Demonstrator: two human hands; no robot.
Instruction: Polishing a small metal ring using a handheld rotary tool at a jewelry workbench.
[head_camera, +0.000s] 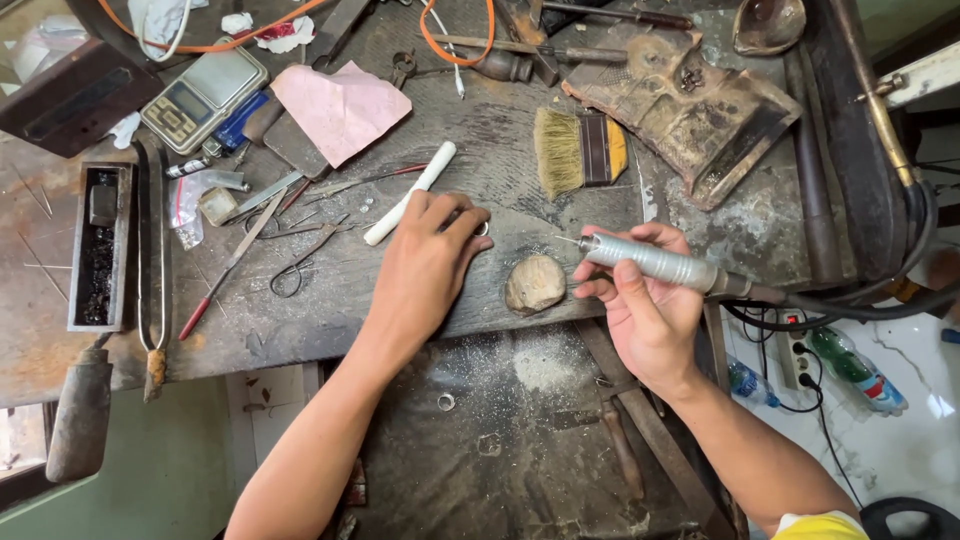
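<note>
My left hand (428, 262) rests palm down on the worn workbench (300, 320), its fingertips pinching a small metal ring (483, 228) against the wood. My right hand (645, 305) grips a silver rotary handpiece (655, 263) like a pen, its thin bit pointing left toward the ring, a short gap away. A black flexible hose (860, 305) runs from the handpiece off to the right. A rounded tan lump (535, 284) sits on the bench edge between my hands.
A brush (577, 150), white stick (410, 192), pink paper (342, 108), pocket scale (203, 96), scissors (300, 262) and several hand tools lie behind my hands. A narrow black tray (100, 245) stands left. Another ring (446, 402) lies on the lower dusty shelf. Bottles (858, 368) lie on the floor right.
</note>
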